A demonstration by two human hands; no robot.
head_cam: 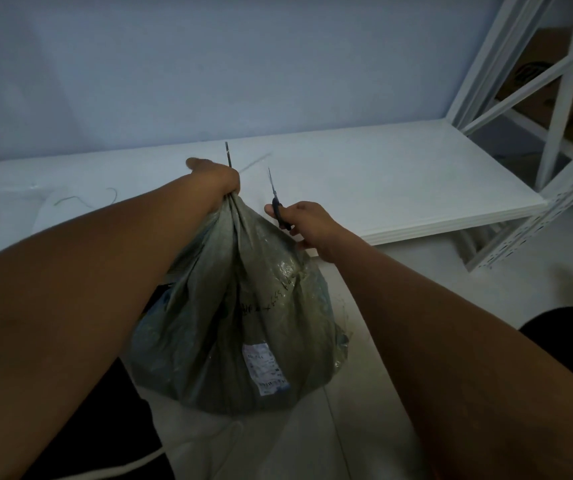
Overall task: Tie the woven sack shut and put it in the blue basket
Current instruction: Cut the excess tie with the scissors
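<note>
one woven sack point(243, 306) low between both forearms, neck bunched in left hand point(214, 178), fingers curled tight round it. right hand point(307, 221) fingers wrap one pair of scissors point(277, 209), blades together, pointing up.

Sack sticker: the white paper sticker point(267, 370) on the grey-green woven plastic sack point(208, 341) carries rows of small print, too blurred to read.
Sack handwriting: a dark scrawled line point(264, 304) across its side, not legible.
Box mark: a dark oval print point(529, 71) on the brown cardboard box point(551, 43), unreadable.
</note>
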